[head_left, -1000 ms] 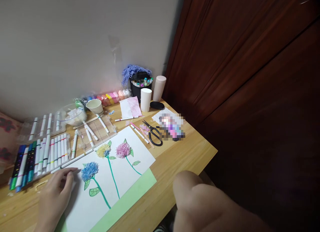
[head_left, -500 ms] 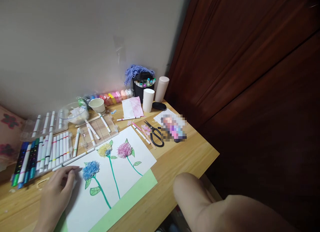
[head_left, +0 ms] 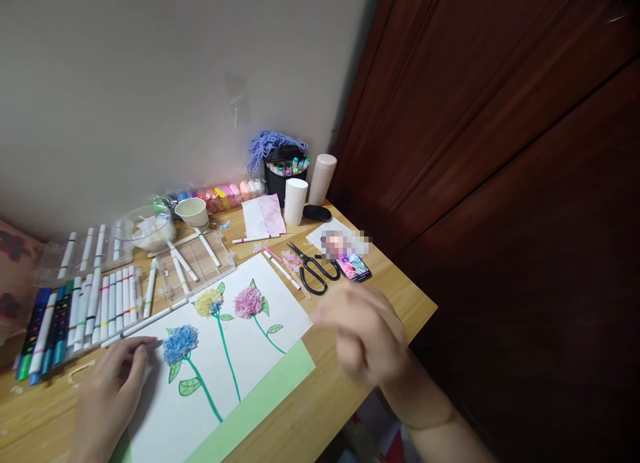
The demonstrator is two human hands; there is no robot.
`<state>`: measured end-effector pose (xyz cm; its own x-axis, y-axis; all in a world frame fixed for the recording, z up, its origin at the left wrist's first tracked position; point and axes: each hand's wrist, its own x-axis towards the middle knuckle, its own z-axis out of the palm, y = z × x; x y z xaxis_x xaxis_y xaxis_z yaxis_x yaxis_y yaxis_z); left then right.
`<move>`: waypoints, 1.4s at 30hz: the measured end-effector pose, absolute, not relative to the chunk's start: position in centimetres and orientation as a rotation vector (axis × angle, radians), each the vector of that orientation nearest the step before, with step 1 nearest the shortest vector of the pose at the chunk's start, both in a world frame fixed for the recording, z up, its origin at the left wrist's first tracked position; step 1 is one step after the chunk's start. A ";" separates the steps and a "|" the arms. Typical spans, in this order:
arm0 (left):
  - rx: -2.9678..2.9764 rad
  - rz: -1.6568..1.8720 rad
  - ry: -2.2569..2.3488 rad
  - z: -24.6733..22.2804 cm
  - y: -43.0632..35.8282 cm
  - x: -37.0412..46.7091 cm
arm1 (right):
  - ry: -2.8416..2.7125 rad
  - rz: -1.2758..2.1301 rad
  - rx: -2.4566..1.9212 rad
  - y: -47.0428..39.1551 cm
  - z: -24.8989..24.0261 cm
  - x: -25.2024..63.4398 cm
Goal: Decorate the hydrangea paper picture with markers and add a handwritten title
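Note:
My left hand (head_left: 117,383) lies at the left edge of the white drawing paper (head_left: 265,383), fingers stretched toward the blue flower and thumb apart, holding nothing. Three flowers with green stems are on the paper: a textured blue flower (head_left: 181,344), a yellow one (head_left: 207,302) with a bit of blue, and a pink one (head_left: 249,303). A green sheet (head_left: 270,398) shows beneath the paper. Above the table's right side, past the paper's right corner, hovers my right hand (head_left: 367,330). Its fingers look bent and smeared by motion; whether they hold anything is unclear.
Black-handled scissors (head_left: 313,270) and a phone (head_left: 356,267) lie beyond my right hand. White markers (head_left: 117,296) fill clear cases at left. A paper cup (head_left: 193,213), a plastic bowl (head_left: 146,230), a black marker holder (head_left: 286,173) and a white cylinder (head_left: 296,202) stand behind.
My right hand has come up from below the table's front edge to above the tabletop near the paper's right corner. My left hand has stayed nearly in place.

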<state>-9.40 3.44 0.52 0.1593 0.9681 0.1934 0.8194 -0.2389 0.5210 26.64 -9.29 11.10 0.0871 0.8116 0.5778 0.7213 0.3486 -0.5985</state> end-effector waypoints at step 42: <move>2.082 0.687 1.724 0.4 3.6 -9.7 | -1.133 0.014 -1.816 -4.2 -0.3 38.2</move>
<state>-9.72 3.59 0.38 0.1422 0.9795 0.1429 0.8094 -0.1981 0.5528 38.20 -4.20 -0.31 0.5683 0.6969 0.4373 0.6858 -0.1076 -0.7198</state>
